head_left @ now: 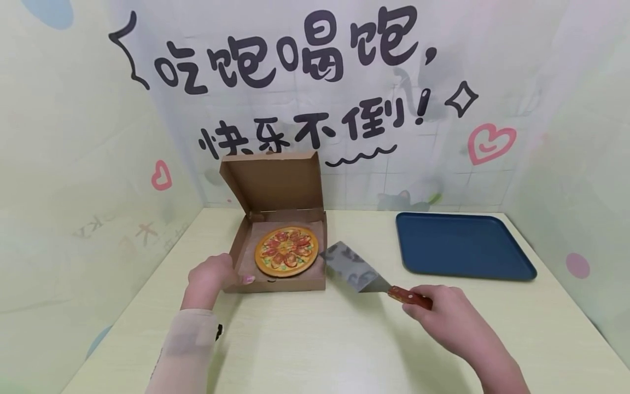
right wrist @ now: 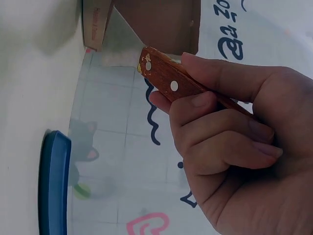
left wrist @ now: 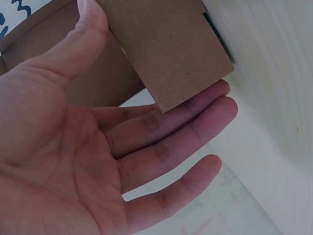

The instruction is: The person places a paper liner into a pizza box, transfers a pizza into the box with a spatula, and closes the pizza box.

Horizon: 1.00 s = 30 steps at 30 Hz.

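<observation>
A cardboard pizza box (head_left: 317, 284) stands with its lid raised at the back. Inside, on brown paper, lies a round pizza (head_left: 287, 251) with red and green toppings. My left hand (head_left: 214, 272) grips the box's front left corner; its thumb reaches over the rim and its fingers (left wrist: 166, 152) lie against the outside of the wall. My right hand (head_left: 445, 311) holds a spatula by its reddish wooden handle (right wrist: 171, 81), fingers curled round it. The spatula's broad metal blade (head_left: 351, 267) slants toward the box, its front corner beside the right wall, outside the pizza.
A dark blue rectangular tray (head_left: 462, 246) lies flat at the right rear of the pale table (head_left: 315, 345). Printed sheets with black writing and pink hearts enclose the back wall (head_left: 344, 186) and both sides.
</observation>
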Tool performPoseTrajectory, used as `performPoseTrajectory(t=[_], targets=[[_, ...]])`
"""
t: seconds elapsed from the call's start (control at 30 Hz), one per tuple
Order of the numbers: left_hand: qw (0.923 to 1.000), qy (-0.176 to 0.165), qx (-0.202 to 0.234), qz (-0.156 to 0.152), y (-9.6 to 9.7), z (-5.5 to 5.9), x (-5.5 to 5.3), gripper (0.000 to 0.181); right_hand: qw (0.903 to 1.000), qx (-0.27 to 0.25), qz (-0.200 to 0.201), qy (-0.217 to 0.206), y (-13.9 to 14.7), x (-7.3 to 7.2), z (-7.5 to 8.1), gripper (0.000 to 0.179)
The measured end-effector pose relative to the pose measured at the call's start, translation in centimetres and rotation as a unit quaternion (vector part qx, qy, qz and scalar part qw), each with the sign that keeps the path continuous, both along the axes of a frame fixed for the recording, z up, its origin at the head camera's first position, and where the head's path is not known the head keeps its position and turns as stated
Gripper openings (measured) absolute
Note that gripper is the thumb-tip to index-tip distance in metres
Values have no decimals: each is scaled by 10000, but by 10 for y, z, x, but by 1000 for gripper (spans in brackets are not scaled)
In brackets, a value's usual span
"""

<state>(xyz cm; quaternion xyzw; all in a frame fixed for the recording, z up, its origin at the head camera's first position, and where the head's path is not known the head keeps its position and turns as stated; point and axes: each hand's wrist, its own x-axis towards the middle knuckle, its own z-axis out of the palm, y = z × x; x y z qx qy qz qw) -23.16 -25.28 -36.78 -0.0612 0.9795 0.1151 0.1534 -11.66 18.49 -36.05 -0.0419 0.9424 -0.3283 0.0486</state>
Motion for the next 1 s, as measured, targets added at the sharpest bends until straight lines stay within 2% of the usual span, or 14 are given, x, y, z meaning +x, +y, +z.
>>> performPoseTrajectory(t=[0.23, 0.47, 0.73, 1.0], targets=[[10000, 35, -7, -29, 0, 1, 0, 76, 9985, 193, -491, 161, 38, -9, 3, 38], [10000, 60, -6, -10, 1, 1, 1, 76, 9933, 385, -1086, -80, 76, -21, 2, 66], [10000, 49, -4, -9, 0, 1, 1, 76, 9839, 369, -1750, 2, 102, -29, -11, 64], [10000, 24, -10, -29, -1, 0, 0, 76, 9798, 493, -1926, 220, 125, -36, -26, 57]])
